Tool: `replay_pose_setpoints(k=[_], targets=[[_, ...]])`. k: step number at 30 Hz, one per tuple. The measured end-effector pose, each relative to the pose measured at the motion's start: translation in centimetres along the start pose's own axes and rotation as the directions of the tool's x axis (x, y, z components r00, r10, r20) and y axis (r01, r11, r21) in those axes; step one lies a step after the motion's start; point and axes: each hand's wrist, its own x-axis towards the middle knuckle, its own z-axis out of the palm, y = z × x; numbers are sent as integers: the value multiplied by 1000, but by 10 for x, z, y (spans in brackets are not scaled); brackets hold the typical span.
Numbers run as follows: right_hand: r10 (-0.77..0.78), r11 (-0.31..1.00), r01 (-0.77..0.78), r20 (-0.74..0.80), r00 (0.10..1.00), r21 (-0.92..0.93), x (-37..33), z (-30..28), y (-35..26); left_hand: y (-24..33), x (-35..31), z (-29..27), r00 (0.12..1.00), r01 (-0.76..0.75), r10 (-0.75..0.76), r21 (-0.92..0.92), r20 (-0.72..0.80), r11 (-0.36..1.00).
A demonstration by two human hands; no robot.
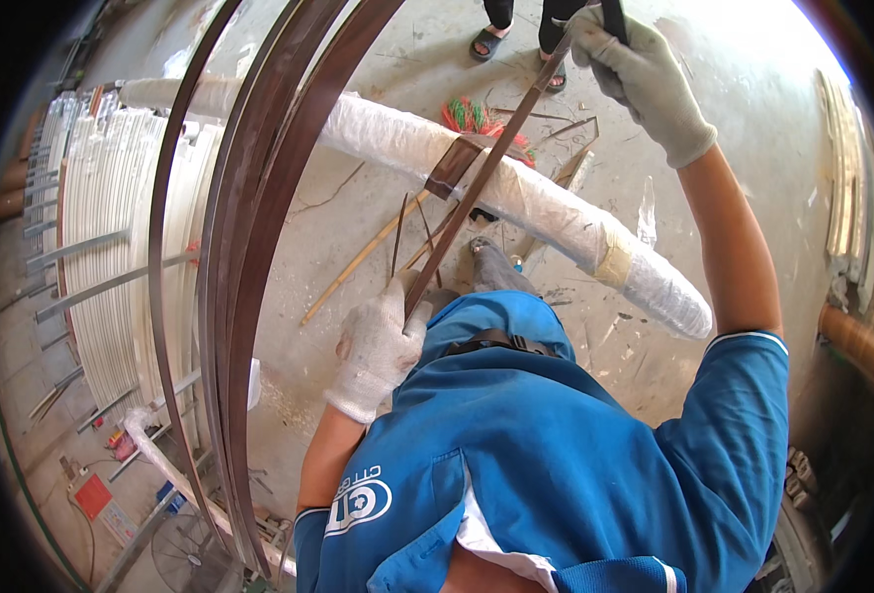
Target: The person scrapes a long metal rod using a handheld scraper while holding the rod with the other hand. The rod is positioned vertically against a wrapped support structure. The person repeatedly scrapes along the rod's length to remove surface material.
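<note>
Both my hands wear pale work gloves. A narrow dark brown strip [496, 153] slants between them in front of my body. My left hand [376, 348] is closed round the lower part of the strip, near my waist. Raised at the upper right, my right hand [645, 84] grips the strip's far end. A short black piece [613, 20] shows at its fingers; whether it belongs to the strip I cannot tell. Below the strip lies a long roll [575, 217] in clear plastic wrap, with a brown band [452, 166] across it.
Long brown profiles [249, 247] stand in a bundle close on my left. Beyond them, white lengths [111, 198] are stacked on metal rack arms [111, 287]. A red-green broom head [472, 117] and a wooden stick [358, 262] lie on the floor. Another person's sandaled feet [486, 44] are ahead.
</note>
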Motion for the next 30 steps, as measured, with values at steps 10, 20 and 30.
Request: replay_pose_setpoints(k=[10, 20, 30], targets=[[-566, 483, 507, 187, 803, -714, -13, 19, 1, 3, 4, 2, 999, -17, 20, 76, -38, 997], [-447, 181, 332, 223, 866, -926, -27, 40, 4, 7, 3, 1, 1000, 5, -3, 51, -23, 999], [-418, 718, 259, -102, 903, -646, -12, 5, 8, 3, 3, 1, 1000, -7, 7, 58, -13, 998]])
